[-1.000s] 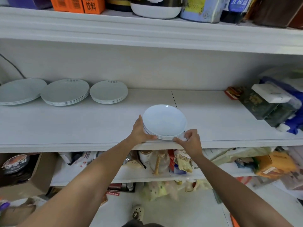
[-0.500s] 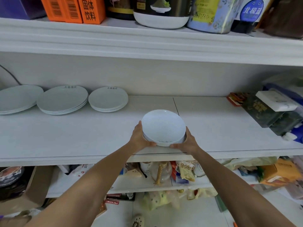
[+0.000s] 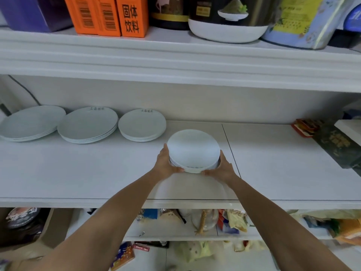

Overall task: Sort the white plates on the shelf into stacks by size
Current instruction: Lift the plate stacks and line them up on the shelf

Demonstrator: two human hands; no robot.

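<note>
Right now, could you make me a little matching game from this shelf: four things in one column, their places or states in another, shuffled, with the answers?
Things:
1. small plate stack
2. orange boxes
3. largest plate stack
4. red packet

Places or states:
A. far left of the middle shelf
B. on the top shelf
C. held between left hand and right hand
D. at the right of the middle shelf, near the back

Pairs: 1-C, 2-B, 3-A, 4-D
</note>
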